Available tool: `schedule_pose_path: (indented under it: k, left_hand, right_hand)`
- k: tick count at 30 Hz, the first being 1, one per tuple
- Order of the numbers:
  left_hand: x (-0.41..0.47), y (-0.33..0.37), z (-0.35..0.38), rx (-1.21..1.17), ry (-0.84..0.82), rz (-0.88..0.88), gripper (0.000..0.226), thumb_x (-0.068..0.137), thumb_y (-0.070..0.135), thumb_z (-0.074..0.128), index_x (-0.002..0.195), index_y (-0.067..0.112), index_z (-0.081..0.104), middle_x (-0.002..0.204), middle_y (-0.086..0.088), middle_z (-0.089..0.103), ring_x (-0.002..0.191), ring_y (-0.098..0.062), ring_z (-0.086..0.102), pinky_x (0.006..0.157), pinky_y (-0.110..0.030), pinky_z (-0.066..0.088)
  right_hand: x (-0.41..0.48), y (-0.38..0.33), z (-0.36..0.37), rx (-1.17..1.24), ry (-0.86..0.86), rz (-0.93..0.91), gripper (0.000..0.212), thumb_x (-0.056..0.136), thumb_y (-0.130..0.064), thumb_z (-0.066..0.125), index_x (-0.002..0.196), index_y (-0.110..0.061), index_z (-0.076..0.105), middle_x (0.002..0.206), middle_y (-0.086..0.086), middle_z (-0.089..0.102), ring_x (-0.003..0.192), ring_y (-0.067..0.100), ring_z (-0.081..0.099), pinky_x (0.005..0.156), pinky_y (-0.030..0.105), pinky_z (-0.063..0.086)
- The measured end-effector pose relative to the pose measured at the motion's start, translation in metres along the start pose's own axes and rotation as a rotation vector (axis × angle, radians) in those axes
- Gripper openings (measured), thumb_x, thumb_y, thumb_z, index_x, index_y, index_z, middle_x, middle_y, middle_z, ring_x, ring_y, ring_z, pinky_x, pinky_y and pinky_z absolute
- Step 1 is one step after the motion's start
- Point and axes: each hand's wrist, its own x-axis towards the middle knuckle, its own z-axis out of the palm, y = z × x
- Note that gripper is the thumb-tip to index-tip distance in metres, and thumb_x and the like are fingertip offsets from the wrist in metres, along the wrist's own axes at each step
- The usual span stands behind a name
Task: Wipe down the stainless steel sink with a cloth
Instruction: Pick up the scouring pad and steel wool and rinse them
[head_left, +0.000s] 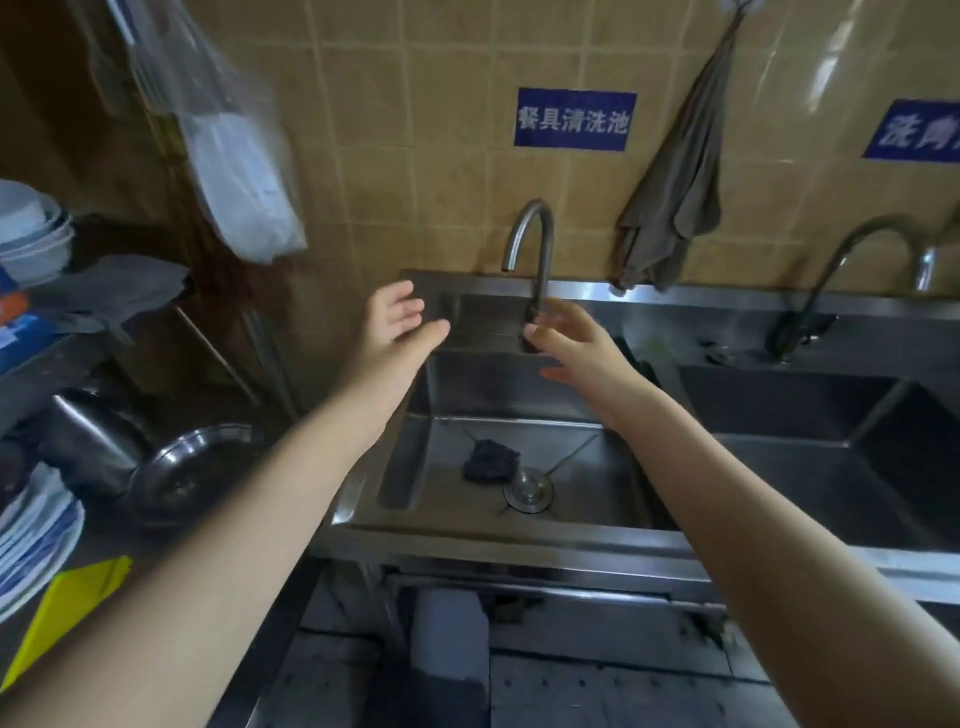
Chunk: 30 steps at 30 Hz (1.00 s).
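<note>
Head view: dark crumpled cloth (491, 460) lies in steel sink (597, 499) beside drain (528, 491).

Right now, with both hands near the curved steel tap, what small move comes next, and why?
Probably lower the left hand to the dark crumpled cloth beside the round drain: that hand is open and empty, the right hand is at the steel tap, and wiping needs it.
</note>
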Motion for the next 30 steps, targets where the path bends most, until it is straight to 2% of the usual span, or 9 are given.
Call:
schedule_pose_path:
  k: [2, 4, 7, 11, 15, 19, 23, 27, 30]
  left_hand:
    - [-0.003, -0.01, 0.032, 0.012, -0.035, -0.023, 0.043, 0.085, 0.015, 0.063, 0.121, 0.026, 0.041, 0.121, 0.003, 0.051, 0.109, -0.005, 0.05, 0.078, -0.011, 0.039]
    - [-0.004, -0.017, 0.061, 0.025, -0.049, -0.051, 0.045, 0.085, 0.015, 0.063, 0.124, 0.024, 0.042, 0.121, 0.004, 0.051, 0.109, -0.005, 0.05, 0.076, -0.01, 0.039]
    - [-0.003, -0.025, 0.1, 0.014, -0.05, -0.08, 0.046, 0.085, 0.011, 0.062, 0.126, 0.019, 0.043, 0.122, 0.001, 0.052, 0.111, -0.008, 0.05, 0.081, -0.012, 0.039]
    - [0.001, -0.036, 0.142, 0.017, -0.096, -0.123, 0.043, 0.086, 0.009, 0.06, 0.124, 0.018, 0.043, 0.123, -0.001, 0.051, 0.114, -0.012, 0.05, 0.093, -0.024, 0.038]
    - [0.015, -0.049, 0.168, 0.04, -0.13, -0.14, 0.039, 0.086, 0.01, 0.061, 0.119, 0.021, 0.045, 0.12, 0.002, 0.052, 0.11, -0.01, 0.051, 0.092, -0.023, 0.038]
    - [0.047, -0.068, 0.19, 0.038, -0.162, -0.184, 0.036, 0.086, 0.01, 0.06, 0.118, 0.019, 0.046, 0.12, 0.001, 0.052, 0.108, -0.01, 0.051, 0.092, -0.024, 0.039]
    - [0.09, -0.094, 0.214, -0.001, -0.188, -0.231, 0.042, 0.086, 0.009, 0.059, 0.124, 0.015, 0.043, 0.12, -0.002, 0.052, 0.108, -0.013, 0.052, 0.094, -0.03, 0.042]
    - [0.137, -0.126, 0.232, -0.013, -0.244, -0.274, 0.039, 0.087, 0.011, 0.059, 0.123, 0.015, 0.045, 0.118, 0.0, 0.053, 0.107, -0.011, 0.052, 0.096, -0.03, 0.042]
    - [0.169, -0.148, 0.243, -0.032, -0.286, -0.311, 0.033, 0.087, 0.012, 0.059, 0.117, 0.017, 0.047, 0.114, 0.0, 0.055, 0.103, -0.009, 0.053, 0.095, -0.029, 0.042]
  right_hand:
    - [-0.004, 0.011, -0.027, -0.026, 0.018, 0.014, 0.062, 0.086, -0.034, 0.063, 0.141, -0.022, 0.036, 0.13, -0.001, 0.05, 0.114, 0.015, 0.053, 0.089, 0.034, 0.048]
    - [-0.005, 0.021, -0.052, -0.033, 0.038, 0.025, 0.059, 0.087, -0.033, 0.063, 0.139, -0.023, 0.037, 0.131, 0.0, 0.05, 0.115, 0.016, 0.051, 0.09, 0.034, 0.047]
    - [0.0, 0.035, -0.087, -0.015, 0.071, 0.043, 0.057, 0.088, -0.029, 0.062, 0.138, -0.021, 0.038, 0.127, -0.001, 0.051, 0.109, 0.013, 0.052, 0.083, 0.028, 0.047]
    - [0.009, 0.054, -0.125, 0.0, 0.103, 0.086, 0.049, 0.088, -0.029, 0.061, 0.133, -0.022, 0.043, 0.125, 0.0, 0.053, 0.107, 0.012, 0.052, 0.091, 0.035, 0.049]
    - [0.028, 0.075, -0.147, 0.016, 0.152, 0.134, 0.049, 0.088, -0.029, 0.061, 0.133, -0.017, 0.044, 0.127, 0.004, 0.054, 0.109, 0.016, 0.053, 0.089, 0.034, 0.048]
    - [0.057, 0.101, -0.159, 0.013, 0.187, 0.198, 0.053, 0.087, -0.031, 0.062, 0.135, -0.018, 0.043, 0.127, 0.004, 0.055, 0.112, 0.019, 0.053, 0.093, 0.037, 0.047]
    - [0.099, 0.124, -0.172, -0.003, 0.241, 0.27, 0.053, 0.085, -0.032, 0.065, 0.132, -0.019, 0.046, 0.122, 0.001, 0.058, 0.102, 0.013, 0.055, 0.088, 0.033, 0.046]
    - [0.151, 0.14, -0.183, -0.035, 0.321, 0.32, 0.053, 0.084, -0.03, 0.067, 0.131, -0.015, 0.048, 0.106, -0.004, 0.057, 0.085, 0.005, 0.055, 0.073, 0.027, 0.046]
    - [0.187, 0.158, -0.187, -0.11, 0.349, 0.37, 0.053, 0.085, -0.028, 0.066, 0.131, -0.011, 0.049, 0.111, 0.002, 0.058, 0.087, 0.014, 0.055, 0.081, 0.032, 0.048]
